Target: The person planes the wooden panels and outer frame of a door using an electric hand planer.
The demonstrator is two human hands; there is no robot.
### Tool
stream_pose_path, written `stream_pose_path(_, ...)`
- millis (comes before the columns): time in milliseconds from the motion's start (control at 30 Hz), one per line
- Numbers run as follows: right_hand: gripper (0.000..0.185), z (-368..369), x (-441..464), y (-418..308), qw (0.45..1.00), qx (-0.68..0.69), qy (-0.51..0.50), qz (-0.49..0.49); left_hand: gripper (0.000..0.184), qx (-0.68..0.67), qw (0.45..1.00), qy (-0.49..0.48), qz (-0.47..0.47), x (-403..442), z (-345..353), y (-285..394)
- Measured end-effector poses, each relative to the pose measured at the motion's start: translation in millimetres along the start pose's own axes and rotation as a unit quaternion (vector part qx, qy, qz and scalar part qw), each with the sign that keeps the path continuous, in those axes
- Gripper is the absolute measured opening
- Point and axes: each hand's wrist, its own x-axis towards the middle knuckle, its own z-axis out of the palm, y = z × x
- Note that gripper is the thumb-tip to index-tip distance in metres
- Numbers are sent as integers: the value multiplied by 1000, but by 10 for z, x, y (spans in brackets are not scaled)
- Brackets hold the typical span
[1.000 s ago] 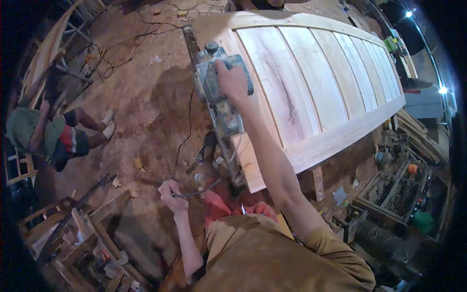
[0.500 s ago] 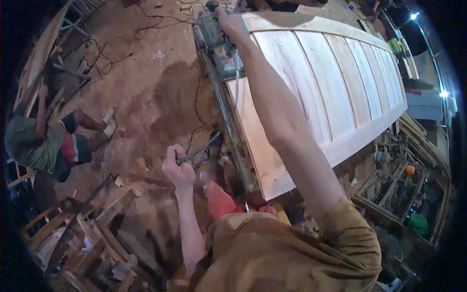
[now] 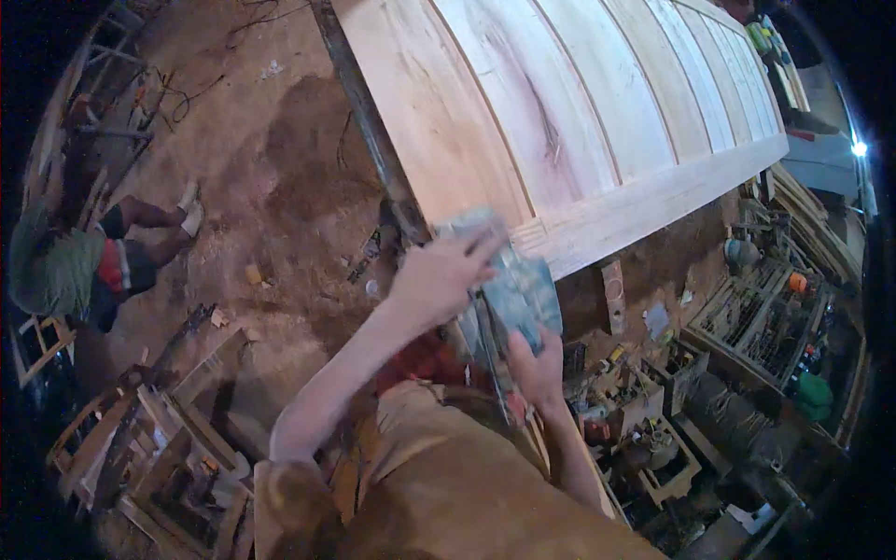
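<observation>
A blue-green electric planer [image 3: 518, 289], blurred by motion, is at the near corner of a wooden door panel [image 3: 476, 140] made of pale boards in a frame. My right hand [image 3: 539, 369] is wrapped round the planer's rear grip. My left hand [image 3: 439, 275] is on its front part, fingers bent over it and smeared by motion. The planer's underside and its exact contact with the wood are hidden. Brown-red clothing [image 3: 420, 364] shows below my hands.
A person [image 3: 79, 261] sits at the left. Wood offcuts and frames [image 3: 177, 448] lie at the lower left. Crates with tools and parts [image 3: 663, 448] stand at the lower right, near a green bundle [image 3: 810, 397]. Stacked boards [image 3: 812, 224] lie at the right.
The planer and my right hand have come from the panel's far end to its near corner. My left hand has let go of the cord and moved onto the planer. The view has shifted.
</observation>
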Motion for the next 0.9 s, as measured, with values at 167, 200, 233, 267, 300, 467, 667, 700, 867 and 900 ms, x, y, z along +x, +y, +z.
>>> stream_pose_path(167,40,-179,-189,148,993,-72,7,-96,55,-32,998,-38,-37,-183,177,370)
stream_pose_path(200,41,-157,-125,40,989,-93,0,-119,55,-27,998,-34,-37,-201,138,351)
stream_pose_path(233,41,-123,-43,-104,988,-92,-1,-122,55,-54,994,9,-93,-242,77,320)
stream_pose_path(267,41,-55,88,-298,989,-97,-16,-107,54,-80,985,53,-147,-291,-4,275)
stream_pose_path(300,41,42,248,-508,990,-101,-30,-95,54,-74,985,59,-142,-350,-72,204)
stream_pose_path(467,65,863,1432,-1189,952,-116,66,-274,38,-77,936,256,-229,-638,-164,-276)
stream_pose_path(667,58,1781,2932,-2940,918,-159,82,-355,26,-68,911,291,-285,-588,-518,-691)
stream_pose_path(700,59,1901,3133,-3258,924,-164,58,-342,26,-70,910,290,-286,-517,-567,-740)
stream_pose_path(867,73,2350,3635,-4566,837,-349,61,-418,23,-164,878,337,-297,-11,-681,-1053)
stream_pose_path(900,82,2337,3536,-4679,810,-424,36,-402,23,-168,876,336,-301,42,-675,-1121)
